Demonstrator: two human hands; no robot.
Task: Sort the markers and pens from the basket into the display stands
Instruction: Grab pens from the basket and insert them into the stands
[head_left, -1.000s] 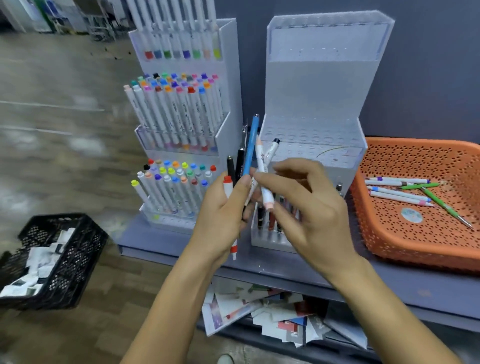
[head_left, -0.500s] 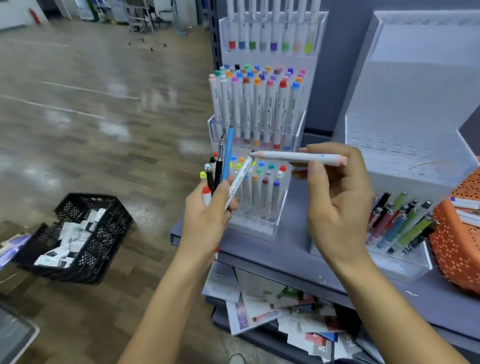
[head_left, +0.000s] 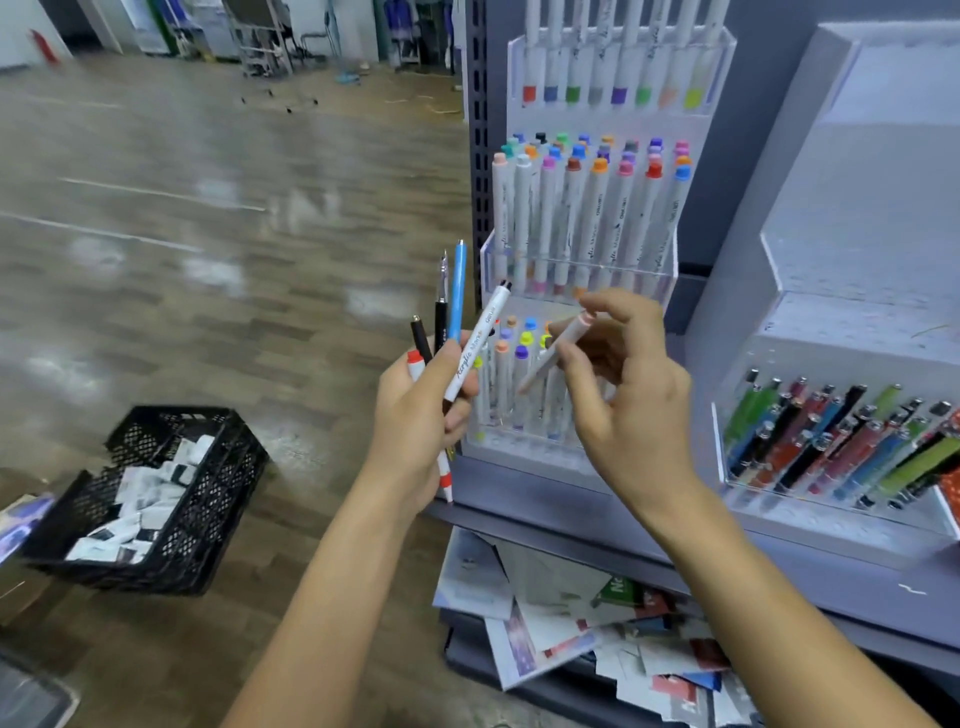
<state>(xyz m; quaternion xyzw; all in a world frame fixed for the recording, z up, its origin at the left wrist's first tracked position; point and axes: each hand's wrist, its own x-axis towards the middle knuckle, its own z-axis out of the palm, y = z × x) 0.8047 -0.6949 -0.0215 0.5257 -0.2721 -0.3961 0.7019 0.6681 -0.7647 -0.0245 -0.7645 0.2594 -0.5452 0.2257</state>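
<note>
the white marker (head_left: 475, 345) in the left hand (head_left: 415, 421) reads "acrylic marker"; that fist clenches five: it, a blue pen (head_left: 457, 293), two black pens, one red-tipped. the right hand (head_left: 626, 395) pinches one pink-capped marker (head_left: 558, 353) before the marker stand (head_left: 576, 270).
</note>
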